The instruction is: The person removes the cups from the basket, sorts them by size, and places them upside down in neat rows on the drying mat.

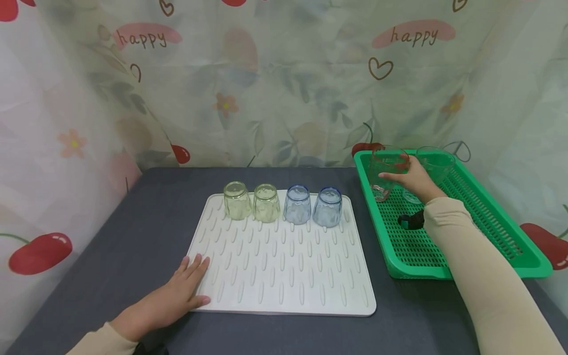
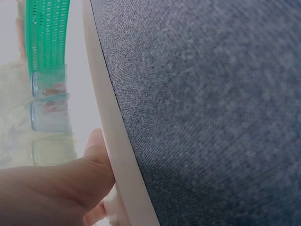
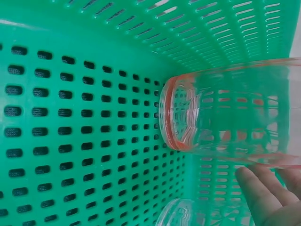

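The right hand (image 1: 417, 180) is down in the green basket (image 1: 419, 272) at the right end of the bench (image 1: 146, 236), set about a tall clear glass (image 3: 225, 115) with a reddish base. In the head view the thumb reaches to the left across the glass while the fingers lie at its right side, so the hand stands fairly wide. In the right wrist view some fingertips show just beside the glass wall; whether the grip is firm, I cannot tell. The tall glass is upright, near the basket's far left corner, and a second glass (image 1: 437, 165), also clear, stands to the right of it.

The left hand (image 1: 177, 292) rests on the near left corner of the white mat (image 1: 288, 271), fingers straight and spread, the thumb lying near the front edge. It holds no glass.

The mat lies on the bench to the left of the basket and is covered with raised oval ridges. Along its far side stand four shorter glasses in a row: two green glasses (image 1: 237, 200) on the left, then two blue glasses (image 1: 298, 205). Behind the bench hangs a curtain (image 1: 284, 123) printed with cherries, leaves, hearts and the word "happy".
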Demonstrator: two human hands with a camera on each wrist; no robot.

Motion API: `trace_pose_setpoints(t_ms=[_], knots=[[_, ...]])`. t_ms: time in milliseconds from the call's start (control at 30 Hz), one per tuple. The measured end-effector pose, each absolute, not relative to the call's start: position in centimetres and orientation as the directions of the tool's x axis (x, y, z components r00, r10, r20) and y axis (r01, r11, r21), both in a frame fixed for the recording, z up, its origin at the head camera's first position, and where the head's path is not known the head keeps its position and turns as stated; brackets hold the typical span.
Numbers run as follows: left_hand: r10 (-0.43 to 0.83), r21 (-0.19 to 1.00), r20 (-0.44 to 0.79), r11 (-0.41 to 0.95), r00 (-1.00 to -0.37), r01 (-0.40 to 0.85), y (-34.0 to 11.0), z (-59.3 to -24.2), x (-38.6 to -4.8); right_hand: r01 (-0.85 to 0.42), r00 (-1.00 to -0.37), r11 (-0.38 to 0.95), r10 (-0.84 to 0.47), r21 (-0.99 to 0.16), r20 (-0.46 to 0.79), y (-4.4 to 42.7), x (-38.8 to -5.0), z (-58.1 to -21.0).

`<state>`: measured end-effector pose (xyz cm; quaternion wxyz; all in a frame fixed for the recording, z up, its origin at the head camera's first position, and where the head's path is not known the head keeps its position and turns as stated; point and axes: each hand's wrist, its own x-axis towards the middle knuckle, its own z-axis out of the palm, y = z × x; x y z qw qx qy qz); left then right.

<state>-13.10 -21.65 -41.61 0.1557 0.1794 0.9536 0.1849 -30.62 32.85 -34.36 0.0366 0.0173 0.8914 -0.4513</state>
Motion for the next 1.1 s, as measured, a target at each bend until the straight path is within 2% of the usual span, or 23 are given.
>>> trace_pose_setpoints(t_ms=[533, 800, 1100], knots=[[0.403, 0.414, -0.224, 0.864, -0.887, 0.288, -21.5, -41.8, -13.1, 0.054, -0.998, 0.582, -0.005, -0.811, -0.07, 32.8, -30.0, -33.9], [0.405, 0.409, -0.216, 0.864, -0.888, 0.295, -21.5, -41.8, -13.1, 0.055, -0.998, 0.681, 0.01, -0.731, -0.065, 32.6, -28.9, -33.3], [0.411, 0.404, -0.205, 0.862, -0.888, 0.305, -21.6, -41.7, -13.2, 0.038, -0.998, 0.698, -0.013, -0.715, -0.065, 32.5, -27.7, -32.2]])
